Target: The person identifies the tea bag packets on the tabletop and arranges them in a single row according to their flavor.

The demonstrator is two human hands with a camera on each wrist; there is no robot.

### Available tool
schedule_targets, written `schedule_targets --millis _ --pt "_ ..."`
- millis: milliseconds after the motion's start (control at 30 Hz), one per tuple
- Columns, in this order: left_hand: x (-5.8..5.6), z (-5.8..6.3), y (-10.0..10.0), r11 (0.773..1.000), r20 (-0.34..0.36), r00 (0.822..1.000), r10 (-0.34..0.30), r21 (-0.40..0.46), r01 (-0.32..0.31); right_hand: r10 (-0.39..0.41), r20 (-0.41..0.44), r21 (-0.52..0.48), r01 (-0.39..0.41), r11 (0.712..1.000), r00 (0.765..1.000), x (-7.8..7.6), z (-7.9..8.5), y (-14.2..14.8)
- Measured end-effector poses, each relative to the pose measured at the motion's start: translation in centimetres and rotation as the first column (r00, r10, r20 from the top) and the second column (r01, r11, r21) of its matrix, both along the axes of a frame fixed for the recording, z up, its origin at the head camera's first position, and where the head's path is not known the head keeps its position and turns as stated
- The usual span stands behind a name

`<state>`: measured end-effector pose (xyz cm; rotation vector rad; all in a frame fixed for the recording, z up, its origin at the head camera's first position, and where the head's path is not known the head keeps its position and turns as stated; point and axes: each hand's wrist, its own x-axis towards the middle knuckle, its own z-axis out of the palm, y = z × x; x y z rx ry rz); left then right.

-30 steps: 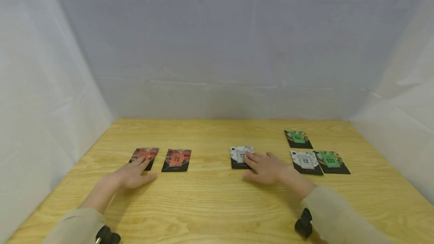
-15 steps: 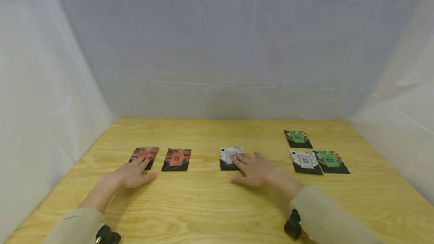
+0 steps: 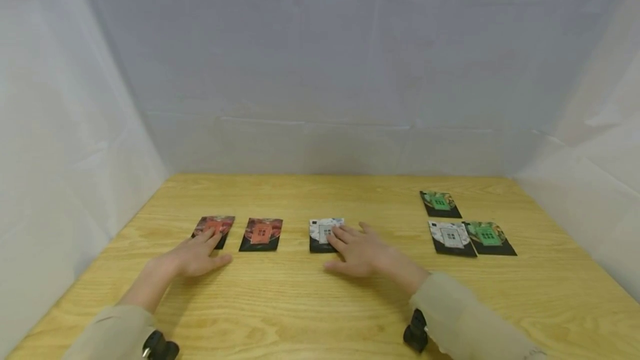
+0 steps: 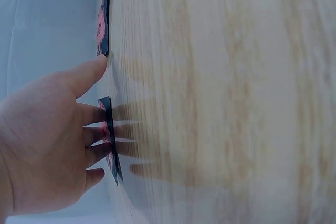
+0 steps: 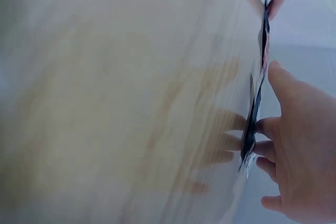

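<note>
Flat on the wooden table, a red-and-black packet lies under the fingertips of my left hand, whose fingers are straight and spread. A second red-and-black packet sits just right of it. Near the table's middle, my right hand rests its outstretched fingers on the right side of a white-and-black packet. The left wrist view shows the left fingertips on the red packet, thumb apart. From the right wrist, the fingertips meet the edge of the dark packet.
On the right lie another white-and-black packet and a green-and-black packet, side by side. Behind them is one more green-and-black packet. White sheeting hangs behind the wooden table and along both sides.
My right hand has slid the white-and-black packet leftward across the table, closer to the red packets. The left hand has stayed in place on its red packet.
</note>
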<state>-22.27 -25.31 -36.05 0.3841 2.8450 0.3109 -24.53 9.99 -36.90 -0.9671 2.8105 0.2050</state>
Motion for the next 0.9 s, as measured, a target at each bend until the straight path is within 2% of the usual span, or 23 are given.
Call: schedule_targets --millis 333,900 --pt "0.0 0.2 0.1 1.000 0.012 1.000 0.002 -0.007 -0.002 0.016 -0.053 0.050 -0.013 0.999 0.998 0.3 0.5 -1.7" --pt "-0.1 0.0 -0.1 1.000 0.004 1.000 -0.005 -0.004 0.005 -0.001 -0.070 0.111 0.009 0.994 0.998 0.0 0.6 -3.3"
